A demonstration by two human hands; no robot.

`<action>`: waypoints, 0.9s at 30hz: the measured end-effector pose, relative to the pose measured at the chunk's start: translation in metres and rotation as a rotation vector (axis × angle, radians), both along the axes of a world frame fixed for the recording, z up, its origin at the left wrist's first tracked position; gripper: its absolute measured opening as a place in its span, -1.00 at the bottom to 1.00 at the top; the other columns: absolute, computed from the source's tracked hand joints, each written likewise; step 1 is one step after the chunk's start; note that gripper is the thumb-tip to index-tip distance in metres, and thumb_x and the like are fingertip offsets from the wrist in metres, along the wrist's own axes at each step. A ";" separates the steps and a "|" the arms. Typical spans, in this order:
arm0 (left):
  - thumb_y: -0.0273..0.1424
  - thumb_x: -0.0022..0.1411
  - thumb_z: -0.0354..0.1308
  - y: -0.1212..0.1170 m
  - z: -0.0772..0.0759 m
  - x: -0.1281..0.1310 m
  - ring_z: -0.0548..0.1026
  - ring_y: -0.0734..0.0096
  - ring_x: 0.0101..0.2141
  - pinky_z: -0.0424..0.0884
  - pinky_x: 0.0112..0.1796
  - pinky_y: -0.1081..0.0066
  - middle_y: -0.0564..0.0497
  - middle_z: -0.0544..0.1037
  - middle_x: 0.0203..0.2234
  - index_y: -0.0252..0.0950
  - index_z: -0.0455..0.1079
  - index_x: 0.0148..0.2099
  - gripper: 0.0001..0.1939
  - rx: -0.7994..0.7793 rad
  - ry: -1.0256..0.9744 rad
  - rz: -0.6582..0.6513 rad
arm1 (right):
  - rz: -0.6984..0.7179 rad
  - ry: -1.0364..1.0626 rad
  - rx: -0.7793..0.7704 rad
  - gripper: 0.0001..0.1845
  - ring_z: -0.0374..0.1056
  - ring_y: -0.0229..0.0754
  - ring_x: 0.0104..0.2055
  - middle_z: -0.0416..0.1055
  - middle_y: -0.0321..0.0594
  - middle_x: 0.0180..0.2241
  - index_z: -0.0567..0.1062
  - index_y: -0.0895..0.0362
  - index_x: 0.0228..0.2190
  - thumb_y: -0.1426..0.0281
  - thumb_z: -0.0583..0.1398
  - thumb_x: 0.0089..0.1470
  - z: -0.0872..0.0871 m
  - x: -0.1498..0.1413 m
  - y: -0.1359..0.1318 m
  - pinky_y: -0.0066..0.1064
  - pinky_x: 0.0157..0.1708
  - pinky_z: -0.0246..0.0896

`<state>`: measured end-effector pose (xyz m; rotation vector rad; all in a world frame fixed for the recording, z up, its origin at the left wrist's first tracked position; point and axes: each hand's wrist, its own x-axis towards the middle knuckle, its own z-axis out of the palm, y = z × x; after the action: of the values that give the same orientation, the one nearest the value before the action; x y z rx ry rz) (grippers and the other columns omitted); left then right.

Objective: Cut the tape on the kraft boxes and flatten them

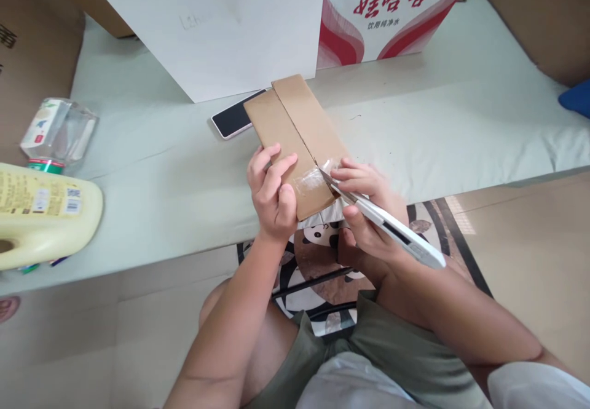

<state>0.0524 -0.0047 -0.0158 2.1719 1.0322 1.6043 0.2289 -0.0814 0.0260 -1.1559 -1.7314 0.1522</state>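
Note:
A small brown cardboard box (295, 132) lies tilted at the near edge of the cloth-covered bench, with a seam running along its top. Clear tape (311, 178) covers the near end of that seam. My left hand (274, 194) grips the box's left side, fingers over the top. In my right hand (369, 203) is a white-handled utility knife (391, 224); its blade tip touches the seam beside the tape. The fingers of that hand also rest near the box's right side. Partly under the box's far left corner is a phone (235, 115) with a dark screen.
Behind the box stand a large white carton (230, 40) and a red-and-white carton (378, 21). At left are a clear bottle (69, 129) and a pale yellow jug (50, 218). A brown carton (544, 15) stands at far right. Below is a panda-patterned mat (318, 298).

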 end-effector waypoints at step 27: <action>-0.25 0.50 -0.16 0.002 -0.002 0.001 0.41 0.10 0.20 0.28 0.28 0.04 -0.11 0.45 0.15 -0.18 0.49 0.17 -0.56 0.026 -0.049 -0.020 | 0.026 0.200 0.107 -0.76 0.57 -0.02 -0.04 0.62 -0.12 -0.11 0.51 0.04 -0.11 0.21 0.13 0.32 0.003 0.003 -0.010 -0.04 0.00 0.41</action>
<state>0.0535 -0.0024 -0.0179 2.1408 0.9785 1.6624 0.2318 -0.0910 0.0288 -1.0050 -1.5598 0.1825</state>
